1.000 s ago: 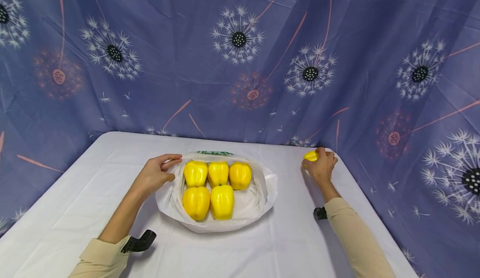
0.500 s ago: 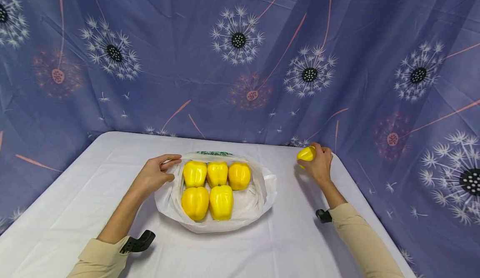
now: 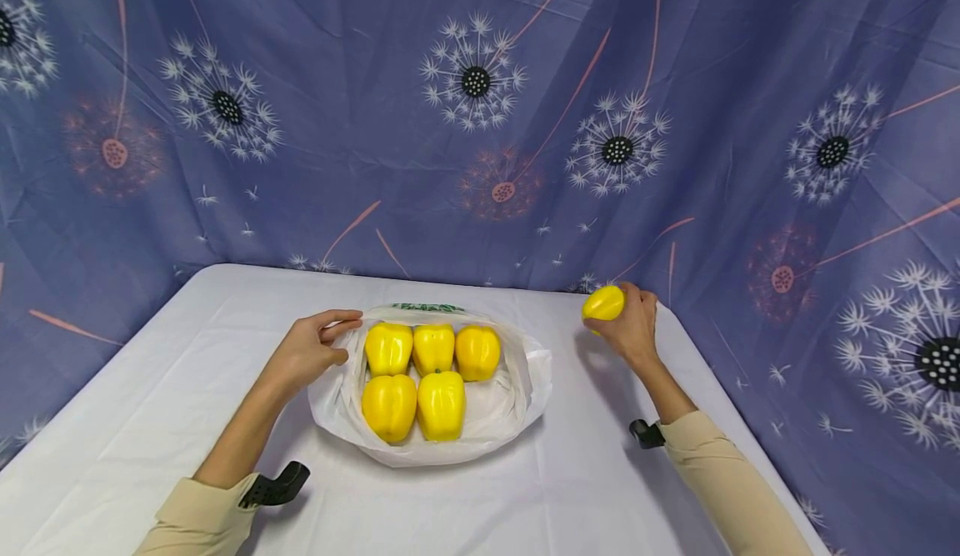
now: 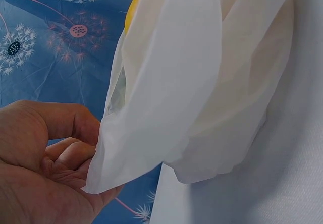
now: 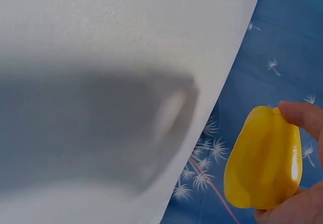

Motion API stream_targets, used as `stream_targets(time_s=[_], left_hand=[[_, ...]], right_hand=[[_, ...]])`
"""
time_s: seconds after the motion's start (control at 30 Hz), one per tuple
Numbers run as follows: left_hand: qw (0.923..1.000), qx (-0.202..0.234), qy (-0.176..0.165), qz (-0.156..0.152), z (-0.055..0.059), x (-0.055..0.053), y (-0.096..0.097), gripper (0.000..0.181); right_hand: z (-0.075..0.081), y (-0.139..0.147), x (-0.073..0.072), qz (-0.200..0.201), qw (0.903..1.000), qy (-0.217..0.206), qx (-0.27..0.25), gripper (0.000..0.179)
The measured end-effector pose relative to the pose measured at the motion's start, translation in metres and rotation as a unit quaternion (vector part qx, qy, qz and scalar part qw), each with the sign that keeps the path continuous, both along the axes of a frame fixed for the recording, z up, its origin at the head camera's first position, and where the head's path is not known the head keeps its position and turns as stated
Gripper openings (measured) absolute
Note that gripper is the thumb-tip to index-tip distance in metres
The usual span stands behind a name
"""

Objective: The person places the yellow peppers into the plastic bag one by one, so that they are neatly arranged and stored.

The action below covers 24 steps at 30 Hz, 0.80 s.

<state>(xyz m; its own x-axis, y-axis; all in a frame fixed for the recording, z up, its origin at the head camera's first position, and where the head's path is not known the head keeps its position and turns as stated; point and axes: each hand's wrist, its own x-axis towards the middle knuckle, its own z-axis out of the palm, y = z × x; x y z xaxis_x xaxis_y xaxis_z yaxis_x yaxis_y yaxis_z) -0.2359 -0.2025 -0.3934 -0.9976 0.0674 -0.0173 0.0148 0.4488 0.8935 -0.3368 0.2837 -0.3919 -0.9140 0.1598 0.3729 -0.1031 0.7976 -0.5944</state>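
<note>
A white plastic bag (image 3: 525, 423) stands with its mouth wide on the table, holding several yellow bell peppers (image 3: 441, 406) in two rows. My left hand (image 3: 307, 352) holds the bag's left rim; in the left wrist view, the film (image 4: 166, 82) runs into the curled fingers and partly hides them. Far to the right, my right hand (image 3: 633, 327) grips another yellow bell pepper (image 3: 603, 303) between thumb and fingers. That pepper (image 5: 265, 158) hangs above the tabletop in the right wrist view, its shadow falling on the cloth.
A white cloth (image 3: 577, 473) covers the table. Blue curtains with a dandelion print (image 3: 337, 122) enclose the back and sides. Green print (image 3: 427, 308) shows on the bag's far rim. Inside the bag, a gap (image 3: 487, 406) lies at the near right of the peppers.
My right hand has lifted the yellow bell pepper off the back right of the table and moved it slightly left. The left hand and the bag stay nearly still.
</note>
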Motion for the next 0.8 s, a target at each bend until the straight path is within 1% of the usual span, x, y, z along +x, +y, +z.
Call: stream_targets(time_s=[0.23, 0.33, 0.47, 0.6, 0.8], left_hand=[[1.0, 0.007, -0.003, -0.001, 0.0, 0.0, 0.0, 0.07], [0.9999, 0.009, -0.005, -0.001, 0.0, 0.0, 0.0, 0.07], [1.0, 0.005, -0.005, -0.002, 0.0, 0.001, 0.0, 0.07], [1.0, 0.001, -0.003, -0.001, 0.0, 0.001, 0.001, 0.069], [0.9999, -0.01, -0.005, 0.001, 0.001, 0.0, 0.0, 0.068]], right_hand=[[0.007, -0.007, 0.006, 0.012, 0.9998, -0.015, 0.011, 0.088], [0.012, -0.008, 0.009, 0.023, 0.9992, -0.021, 0.024, 0.088], [0.016, -0.009, 0.014, 0.038, 0.9984, -0.017, 0.038, 0.087], [0.02, -0.009, 0.019, 0.049, 0.9978, -0.016, 0.041, 0.087], [0.029, -0.013, 0.026, 0.071, 0.9957, -0.044, 0.04, 0.086]])
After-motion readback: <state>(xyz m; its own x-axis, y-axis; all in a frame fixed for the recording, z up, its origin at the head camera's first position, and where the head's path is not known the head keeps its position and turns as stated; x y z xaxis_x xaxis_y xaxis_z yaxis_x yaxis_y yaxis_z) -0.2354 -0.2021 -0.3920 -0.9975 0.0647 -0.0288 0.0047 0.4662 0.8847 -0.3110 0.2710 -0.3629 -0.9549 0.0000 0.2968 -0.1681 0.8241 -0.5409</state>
